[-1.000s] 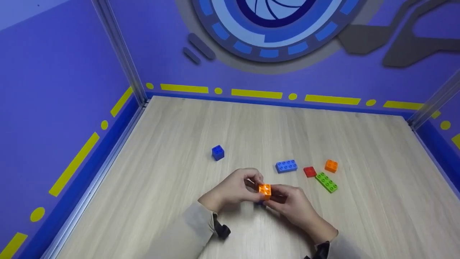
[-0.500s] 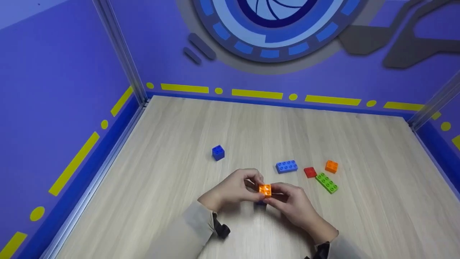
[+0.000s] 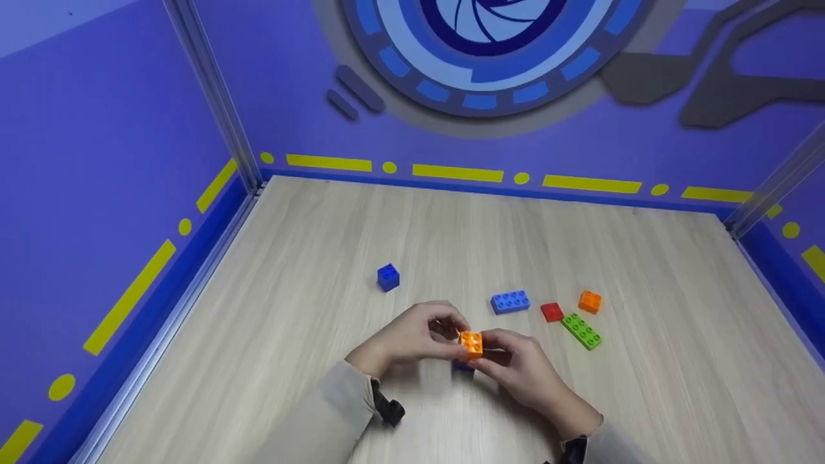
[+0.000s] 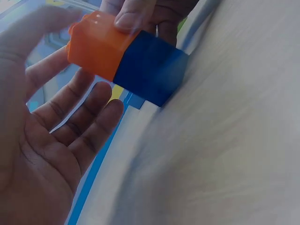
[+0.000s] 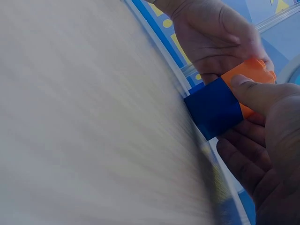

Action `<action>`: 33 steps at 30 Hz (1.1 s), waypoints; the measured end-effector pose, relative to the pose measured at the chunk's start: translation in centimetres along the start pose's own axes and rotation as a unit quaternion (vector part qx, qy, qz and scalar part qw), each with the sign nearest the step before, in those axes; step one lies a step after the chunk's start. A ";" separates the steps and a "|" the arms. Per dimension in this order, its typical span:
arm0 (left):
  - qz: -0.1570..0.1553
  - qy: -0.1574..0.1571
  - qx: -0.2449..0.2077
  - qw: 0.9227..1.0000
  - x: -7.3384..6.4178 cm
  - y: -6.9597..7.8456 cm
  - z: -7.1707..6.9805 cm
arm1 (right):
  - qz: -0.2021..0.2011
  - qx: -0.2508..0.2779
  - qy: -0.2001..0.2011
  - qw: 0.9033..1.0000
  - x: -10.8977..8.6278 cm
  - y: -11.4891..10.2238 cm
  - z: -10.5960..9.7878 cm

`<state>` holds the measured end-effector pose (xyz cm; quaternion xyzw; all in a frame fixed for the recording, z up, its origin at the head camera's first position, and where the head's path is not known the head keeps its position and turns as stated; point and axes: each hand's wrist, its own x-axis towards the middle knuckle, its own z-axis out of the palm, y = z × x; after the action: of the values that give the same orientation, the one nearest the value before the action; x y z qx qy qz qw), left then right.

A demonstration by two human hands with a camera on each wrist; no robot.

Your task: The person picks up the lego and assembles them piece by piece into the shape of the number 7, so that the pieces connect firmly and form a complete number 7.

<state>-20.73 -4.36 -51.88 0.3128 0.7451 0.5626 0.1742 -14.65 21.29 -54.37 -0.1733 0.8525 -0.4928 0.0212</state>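
An orange brick (image 3: 471, 345) is stacked on a dark blue brick (image 4: 152, 68), and the stack stands upright at the table near the person. My left hand (image 3: 412, 335) holds the orange brick from the left between thumb and forefinger, its other fingers spread loosely beside the stack. From the right, my right hand (image 3: 525, 367) pinches the same orange brick, its thumb (image 5: 253, 91) flat on the side just above the seam. Most of the dark blue brick is hidden under the orange one in the head view.
Farther back on the table (image 3: 309, 258) lie a blue brick (image 3: 388, 277), a lighter blue long brick (image 3: 510, 301), a red brick (image 3: 552, 312), a green long brick (image 3: 581, 331) and another orange brick (image 3: 590, 301). Purple-blue panels (image 3: 116, 161) wall the table at the left, back and right.
The head view has shifted slightly, so the whole scene sits a little lower and further left. Both hands stay at the orange brick, and the loose bricks lie where they were.
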 end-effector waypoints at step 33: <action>-0.076 0.443 0.063 0.891 -0.2 -3.7 -5.2 | 0.029 -0.028 -0.004 0.999 0.0 0.2 0.1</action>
<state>-24.75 -8.97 -53.81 -0.0162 0.8003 0.5798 -0.1517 -14.72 21.35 -54.61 -0.1508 0.8707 -0.4668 0.0339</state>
